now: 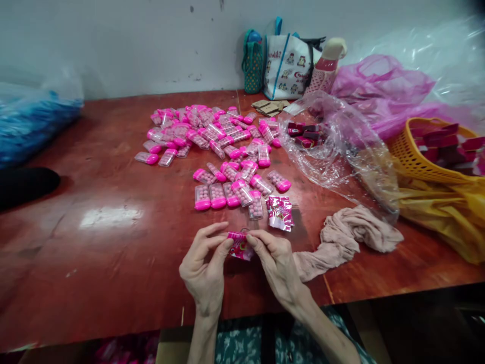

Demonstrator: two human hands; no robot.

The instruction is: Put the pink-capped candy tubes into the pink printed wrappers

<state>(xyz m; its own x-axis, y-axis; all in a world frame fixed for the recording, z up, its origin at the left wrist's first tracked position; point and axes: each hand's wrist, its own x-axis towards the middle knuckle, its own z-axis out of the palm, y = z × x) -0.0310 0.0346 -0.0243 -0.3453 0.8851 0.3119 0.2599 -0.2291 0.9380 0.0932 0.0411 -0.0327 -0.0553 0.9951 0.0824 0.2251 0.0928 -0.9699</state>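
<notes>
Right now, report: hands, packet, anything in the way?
Left hand, right hand both pinching packet. Packet pink, printed. Cloth right of right hand, containers beyond; neither blocking the packet.

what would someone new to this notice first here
Probably the spread of pink-capped clear containers filled with small pink balls, mid-table. Next, the left hand and right hand pinching a shiny pink packet near the front edge. The yellow basket stands out at right.
</notes>
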